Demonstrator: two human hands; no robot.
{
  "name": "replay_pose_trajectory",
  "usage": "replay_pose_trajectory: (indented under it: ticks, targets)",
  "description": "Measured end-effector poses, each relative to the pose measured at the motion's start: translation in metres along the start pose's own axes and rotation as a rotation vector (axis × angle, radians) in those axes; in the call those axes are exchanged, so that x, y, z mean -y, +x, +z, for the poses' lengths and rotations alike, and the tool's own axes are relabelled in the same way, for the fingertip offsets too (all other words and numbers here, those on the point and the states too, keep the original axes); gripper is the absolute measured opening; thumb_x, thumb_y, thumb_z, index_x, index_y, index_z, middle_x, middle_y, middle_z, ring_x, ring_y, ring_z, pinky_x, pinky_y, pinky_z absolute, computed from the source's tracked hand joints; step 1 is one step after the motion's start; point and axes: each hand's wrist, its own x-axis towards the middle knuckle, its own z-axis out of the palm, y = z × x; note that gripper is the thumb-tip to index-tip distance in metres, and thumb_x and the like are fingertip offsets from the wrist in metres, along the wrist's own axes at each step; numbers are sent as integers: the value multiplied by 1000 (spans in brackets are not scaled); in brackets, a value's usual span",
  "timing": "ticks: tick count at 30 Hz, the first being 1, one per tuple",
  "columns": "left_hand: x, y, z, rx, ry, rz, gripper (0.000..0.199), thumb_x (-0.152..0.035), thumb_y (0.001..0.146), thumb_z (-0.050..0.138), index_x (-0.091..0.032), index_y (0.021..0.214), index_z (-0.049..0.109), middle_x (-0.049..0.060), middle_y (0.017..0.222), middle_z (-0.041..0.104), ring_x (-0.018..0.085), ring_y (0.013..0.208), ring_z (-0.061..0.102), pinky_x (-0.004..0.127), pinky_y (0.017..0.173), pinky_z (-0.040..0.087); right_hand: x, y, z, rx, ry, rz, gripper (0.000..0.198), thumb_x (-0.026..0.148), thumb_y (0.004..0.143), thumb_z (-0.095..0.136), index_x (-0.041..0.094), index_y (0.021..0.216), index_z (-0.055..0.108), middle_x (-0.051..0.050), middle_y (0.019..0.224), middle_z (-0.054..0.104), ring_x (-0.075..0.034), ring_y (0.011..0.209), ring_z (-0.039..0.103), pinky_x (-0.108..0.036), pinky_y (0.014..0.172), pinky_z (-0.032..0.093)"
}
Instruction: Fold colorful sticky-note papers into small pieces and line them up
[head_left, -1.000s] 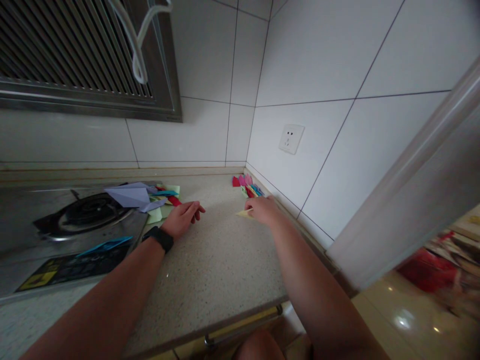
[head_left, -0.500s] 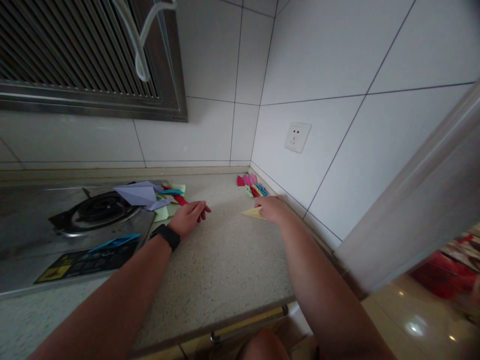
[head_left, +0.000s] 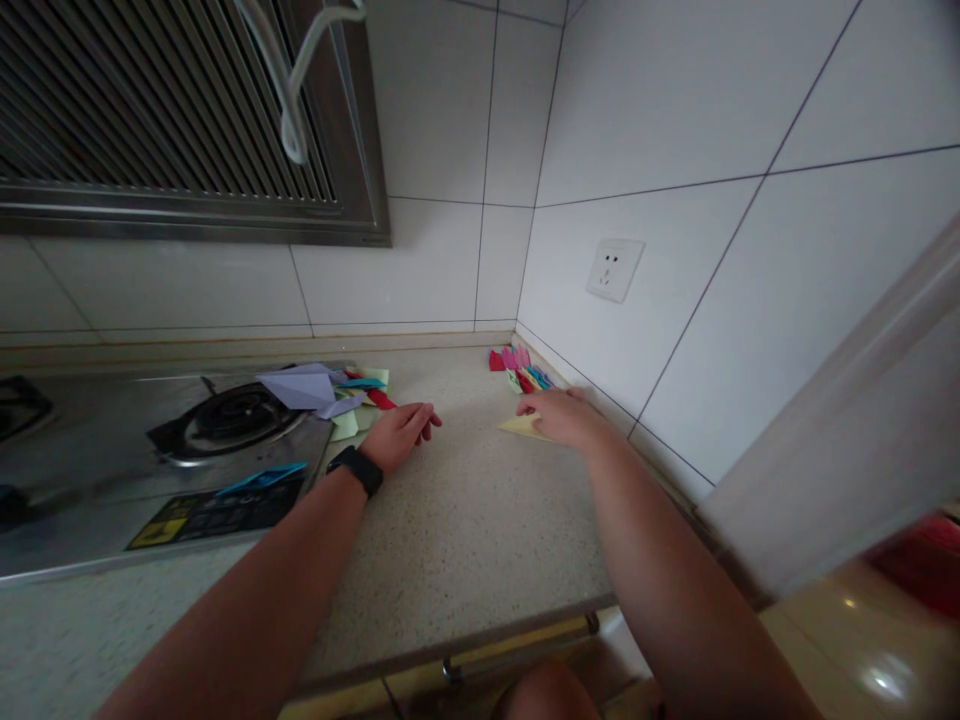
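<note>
A pale yellow folded paper plane (head_left: 523, 427) lies low over the counter, its pointed tip facing left. My right hand (head_left: 562, 415) is closed on its back part, hiding much of it. My left hand (head_left: 405, 435) rests on the counter, fingers loosely bent and slightly apart, with nothing in them. Just behind it is a pile of coloured folded papers, including a lilac paper plane (head_left: 304, 388) and a red folded piece (head_left: 381, 399). Beyond my right hand, several small colourful folded papers (head_left: 517, 360) are grouped by the wall corner.
A gas stove (head_left: 225, 415) stands on the left, with a blue folded paper (head_left: 262, 478) on its front edge. A range hood (head_left: 379, 200) hangs above. The speckled counter (head_left: 465, 540) meets a tiled wall with a socket (head_left: 615, 270) on the right.
The whole view has shifted, so the scene sits slightly farther right. Both hands keep nearly the same places on the counter; my right fingers look slightly raised over the yellow paper plane.
</note>
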Motion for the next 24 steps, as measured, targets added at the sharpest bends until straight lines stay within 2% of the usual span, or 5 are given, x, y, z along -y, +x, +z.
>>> replay_pose_trajectory:
  ticks: [7, 11, 14, 20, 24]
  targets:
    - [-14, -4, 4, 83, 152, 61, 49, -47, 95, 29, -18, 86, 67, 2, 68, 62, 15, 61, 55, 26, 57, 40, 18, 11, 2, -312, 213, -147, 28, 8, 85, 44, 23, 93, 66, -2, 96, 69, -17, 96, 58, -35, 91, 28]
    - [-20, -6, 1, 133, 285, 131, 40, -40, 94, 34, -21, 89, 69, 2, 72, 65, 15, 67, 58, 25, 61, 40, 41, 15, 10, -281, 330, -361, 25, 6, 81, 46, 19, 88, 66, -3, 93, 69, -16, 91, 59, -30, 88, 36]
    - [-22, -7, -3, 127, 414, 178, 36, -37, 93, 37, -22, 91, 69, 3, 82, 67, 16, 74, 60, 26, 65, 41, 54, 15, 16, -193, 396, -438, 27, 5, 79, 46, 19, 87, 67, -4, 90, 68, -15, 88, 60, -29, 85, 40]
    - [-24, -3, -18, 8, 613, 171, 33, -36, 93, 39, -19, 91, 67, 8, 89, 67, 20, 85, 59, 31, 75, 43, 48, 18, 21, -187, 502, -409, 26, 8, 78, 45, 19, 91, 65, -4, 91, 67, -15, 85, 61, -27, 79, 45]
    - [-17, -2, -54, -212, 736, 120, 27, -31, 93, 41, -20, 97, 65, 9, 97, 64, 24, 96, 55, 36, 86, 41, 38, 22, 25, -224, 544, -393, 24, 11, 80, 45, 19, 91, 64, -5, 91, 66, -15, 85, 61, -27, 76, 47]
